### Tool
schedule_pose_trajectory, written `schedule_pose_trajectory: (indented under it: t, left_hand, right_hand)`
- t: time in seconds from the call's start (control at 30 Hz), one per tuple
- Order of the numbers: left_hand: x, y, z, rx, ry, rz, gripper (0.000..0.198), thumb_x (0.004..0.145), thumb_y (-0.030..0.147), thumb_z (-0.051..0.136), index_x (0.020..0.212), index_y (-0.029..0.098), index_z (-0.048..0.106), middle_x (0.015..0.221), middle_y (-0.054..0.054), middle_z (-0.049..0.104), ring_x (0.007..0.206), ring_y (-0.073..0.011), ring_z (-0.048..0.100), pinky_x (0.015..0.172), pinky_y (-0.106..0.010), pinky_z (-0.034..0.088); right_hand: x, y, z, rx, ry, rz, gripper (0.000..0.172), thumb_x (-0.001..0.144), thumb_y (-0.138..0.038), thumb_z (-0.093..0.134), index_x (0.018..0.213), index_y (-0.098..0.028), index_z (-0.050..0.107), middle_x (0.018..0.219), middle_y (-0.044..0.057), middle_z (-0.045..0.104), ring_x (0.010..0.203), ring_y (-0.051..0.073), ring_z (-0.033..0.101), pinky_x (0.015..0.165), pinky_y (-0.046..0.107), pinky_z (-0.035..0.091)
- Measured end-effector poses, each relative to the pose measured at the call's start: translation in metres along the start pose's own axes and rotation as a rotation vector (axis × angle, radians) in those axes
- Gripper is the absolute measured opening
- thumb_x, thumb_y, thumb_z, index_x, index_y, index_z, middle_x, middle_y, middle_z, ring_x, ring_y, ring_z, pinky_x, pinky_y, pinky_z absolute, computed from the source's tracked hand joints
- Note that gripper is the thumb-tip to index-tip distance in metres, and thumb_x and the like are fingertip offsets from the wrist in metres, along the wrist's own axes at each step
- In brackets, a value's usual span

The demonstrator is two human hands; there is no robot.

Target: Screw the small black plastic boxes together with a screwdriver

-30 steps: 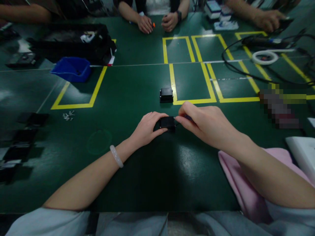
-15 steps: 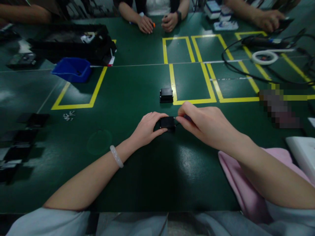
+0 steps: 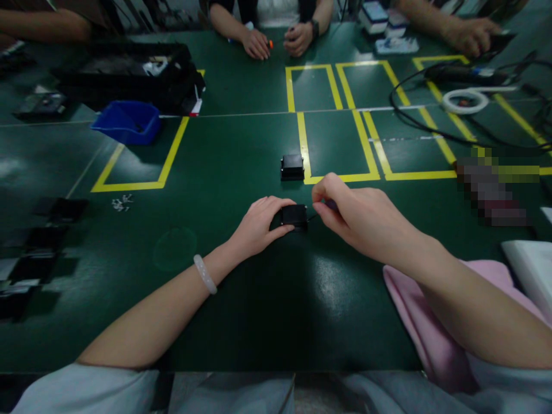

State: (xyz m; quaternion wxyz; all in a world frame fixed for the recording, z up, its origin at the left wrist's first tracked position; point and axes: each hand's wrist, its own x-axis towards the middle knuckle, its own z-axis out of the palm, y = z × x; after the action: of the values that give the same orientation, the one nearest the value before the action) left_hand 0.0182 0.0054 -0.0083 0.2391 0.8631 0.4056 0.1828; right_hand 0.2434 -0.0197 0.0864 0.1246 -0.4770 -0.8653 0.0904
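A small black box (image 3: 294, 215) with bright screw heads at its edge lies on the green table in front of me. My left hand (image 3: 263, 225) grips it from the left, thumb on the near side and fingers on the far side. To its right, my right hand (image 3: 356, 215) is closed round a small screwdriver (image 3: 314, 217); its thin dark shaft points at the box's right side, and most of the handle is hidden in my fingers. A second black box (image 3: 292, 167) stands just beyond. Small silvery screws (image 3: 122, 202) lie in a loose pile to the left.
At the left are several black parts (image 3: 38, 247), a blue bin (image 3: 129, 122) and a large black housing (image 3: 129, 75). Yellow tape (image 3: 340, 179) marks the table. A black cable (image 3: 401, 122) and a pink cloth (image 3: 435, 322) are at the right. Co-workers' hands (image 3: 298, 40) rest across the table.
My right hand has shifted very slightly right, showing a little more of the screwdriver's shaft. My left hand and both boxes hold their places.
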Motion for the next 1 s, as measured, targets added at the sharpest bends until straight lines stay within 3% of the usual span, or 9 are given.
schedule_pose_trajectory:
  t: [0.1,0.33,0.6,0.77,1.0]
  left_hand:
    - [0.0003,-0.0001,-0.0004,0.0,0.009,0.005,0.037,0.095,0.038,0.06,0.127,0.021,0.052,0.122,-0.008,0.063,0.115,-0.0259,0.057,0.102,-0.044,0.043]
    - [0.0001,-0.0002,-0.0002,-0.002,0.011,0.009,0.036,0.096,0.037,0.06,0.127,0.02,0.052,0.123,-0.008,0.063,0.115,-0.0252,0.057,0.103,-0.044,0.042]
    - [-0.0006,-0.0007,-0.0003,0.005,0.009,0.017,0.037,0.096,0.038,0.059,0.128,0.021,0.051,0.124,-0.008,0.063,0.116,-0.0252,0.057,0.103,-0.043,0.042]
    - [-0.0001,-0.0026,0.0006,-0.001,0.011,0.02,0.037,0.097,0.037,0.059,0.129,0.021,0.051,0.124,-0.008,0.063,0.116,-0.0252,0.057,0.103,-0.043,0.042]
    - [-0.0008,-0.0032,0.0011,0.01,0.024,0.036,0.038,0.096,0.037,0.06,0.129,0.019,0.051,0.122,-0.007,0.063,0.114,-0.0241,0.057,0.102,-0.042,0.042]
  right_hand:
    - [-0.0006,0.0004,0.0013,-0.005,0.025,0.001,0.02,0.098,-0.029,0.039,0.108,-0.018,0.051,0.071,-0.001,0.061,0.053,0.011,0.052,0.051,0.021,0.026]
    - [-0.0002,-0.0004,0.0012,-0.038,0.017,-0.037,0.026,0.101,-0.037,0.038,0.097,-0.017,0.053,0.069,0.0,0.06,0.054,0.012,0.053,0.052,0.023,0.027]
    - [-0.0011,0.0001,0.0006,0.0,0.035,-0.024,0.019,0.098,-0.027,0.038,0.106,-0.017,0.052,0.071,-0.002,0.06,0.052,0.011,0.052,0.05,0.022,0.027]
    - [0.0006,-0.0011,0.0002,-0.064,-0.006,-0.013,0.026,0.1,-0.038,0.041,0.096,-0.016,0.054,0.067,-0.001,0.059,0.055,0.014,0.055,0.052,0.024,0.029]
    - [-0.0015,0.0005,0.002,-0.032,0.067,-0.027,0.019,0.099,-0.029,0.04,0.105,-0.016,0.052,0.072,-0.002,0.061,0.052,0.014,0.055,0.048,0.024,0.029]
